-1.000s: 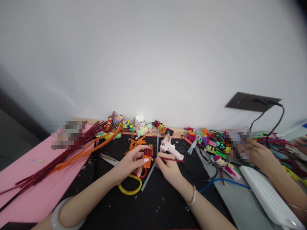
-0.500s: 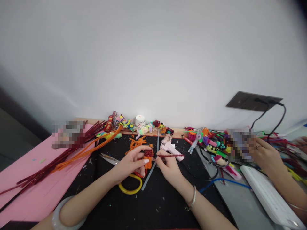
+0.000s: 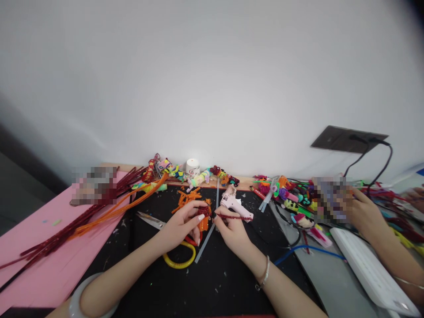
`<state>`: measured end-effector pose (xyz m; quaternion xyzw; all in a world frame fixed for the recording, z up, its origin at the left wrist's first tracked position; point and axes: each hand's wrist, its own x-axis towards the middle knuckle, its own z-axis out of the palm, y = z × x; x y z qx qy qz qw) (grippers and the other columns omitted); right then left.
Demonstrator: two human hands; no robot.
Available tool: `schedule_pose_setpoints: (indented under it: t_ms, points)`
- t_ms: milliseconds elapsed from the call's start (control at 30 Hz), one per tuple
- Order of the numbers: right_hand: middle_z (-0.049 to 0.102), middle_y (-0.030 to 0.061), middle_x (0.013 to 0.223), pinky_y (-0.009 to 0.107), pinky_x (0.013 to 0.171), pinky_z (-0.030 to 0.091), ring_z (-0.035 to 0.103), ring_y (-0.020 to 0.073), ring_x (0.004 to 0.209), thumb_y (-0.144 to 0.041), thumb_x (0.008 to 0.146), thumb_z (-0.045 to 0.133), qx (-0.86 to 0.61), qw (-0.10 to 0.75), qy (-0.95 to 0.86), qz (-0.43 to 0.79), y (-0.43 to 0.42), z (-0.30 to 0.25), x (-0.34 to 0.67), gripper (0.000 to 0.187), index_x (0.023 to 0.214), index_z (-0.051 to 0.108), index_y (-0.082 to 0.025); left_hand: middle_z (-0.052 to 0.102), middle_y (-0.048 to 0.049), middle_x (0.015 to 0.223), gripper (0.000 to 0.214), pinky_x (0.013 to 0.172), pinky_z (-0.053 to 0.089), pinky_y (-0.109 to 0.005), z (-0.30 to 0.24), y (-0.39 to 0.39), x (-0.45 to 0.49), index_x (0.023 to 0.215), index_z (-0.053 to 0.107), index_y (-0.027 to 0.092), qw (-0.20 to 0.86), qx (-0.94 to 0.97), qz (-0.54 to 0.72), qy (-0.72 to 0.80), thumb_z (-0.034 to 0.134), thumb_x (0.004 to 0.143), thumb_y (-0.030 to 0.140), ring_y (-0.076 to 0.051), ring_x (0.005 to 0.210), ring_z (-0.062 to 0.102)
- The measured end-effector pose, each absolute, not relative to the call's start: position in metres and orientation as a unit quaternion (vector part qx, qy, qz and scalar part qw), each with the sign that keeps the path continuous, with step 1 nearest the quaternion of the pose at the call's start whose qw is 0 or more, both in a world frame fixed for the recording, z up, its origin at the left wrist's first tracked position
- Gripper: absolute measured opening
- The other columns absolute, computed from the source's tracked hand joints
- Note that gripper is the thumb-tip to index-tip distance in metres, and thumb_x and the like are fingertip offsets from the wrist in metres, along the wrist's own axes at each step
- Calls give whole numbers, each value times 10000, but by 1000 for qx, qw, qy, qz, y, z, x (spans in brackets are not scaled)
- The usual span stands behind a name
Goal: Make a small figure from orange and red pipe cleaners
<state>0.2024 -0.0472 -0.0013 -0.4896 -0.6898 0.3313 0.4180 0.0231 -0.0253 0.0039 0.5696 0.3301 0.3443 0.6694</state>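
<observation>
My left hand point(image 3: 187, 221) is closed around a small orange and dark red pipe-cleaner figure point(image 3: 205, 221), thumb pressed on its red upper part. My right hand point(image 3: 232, 227) pinches a dark red pipe cleaner point(image 3: 236, 217) whose free end points right. The fingertips of both hands are close together, and the pipe cleaner's inner end is hidden among them. Beneath my left hand lie yellow-and-red-handled scissors point(image 3: 180, 265), blades toward the left. A pale pink glue gun point(image 3: 234, 204) rests just beyond my right hand. Short orange pipe-cleaner pieces point(image 3: 185, 198) lie behind my left hand.
Long red and orange pipe cleaners point(image 3: 89, 216) cross a pink board point(image 3: 36, 234) at left. Colourful finished figures point(image 3: 198, 179) and a white paper roll point(image 3: 192, 167) line the wall. At right are a white power strip point(image 3: 367, 269), cords, more figures and another person's hand point(image 3: 367, 216).
My left thumb has shifted up onto the red part of the figure, covering more of it. The free end of the red pipe cleaner has dipped slightly.
</observation>
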Motion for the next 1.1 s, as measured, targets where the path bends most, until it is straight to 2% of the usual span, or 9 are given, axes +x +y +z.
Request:
schedule_pose_setpoints:
  t_ms: [533, 1100]
  points:
    - [401, -51, 594, 232, 532, 295, 386, 111, 557, -190, 864, 422, -498, 405, -705, 302, -47, 1, 202, 189, 681, 469, -189, 583, 27, 784, 297, 440, 457, -193, -3, -25, 23, 1152, 421, 220, 635, 609, 331, 341, 476, 888, 346, -74, 433, 593]
    - [439, -43, 575, 237, 522, 314, 404, 112, 534, -215, 873, 435, -480, 420, -708, 304, -48, 4, 201, 225, 657, 491, -188, 603, -18, 905, 320, 451, 462, -211, -3, -26, 22, 1196, 389, 218, 595, 628, 340, 368, 439, 898, 324, -59, 423, 574]
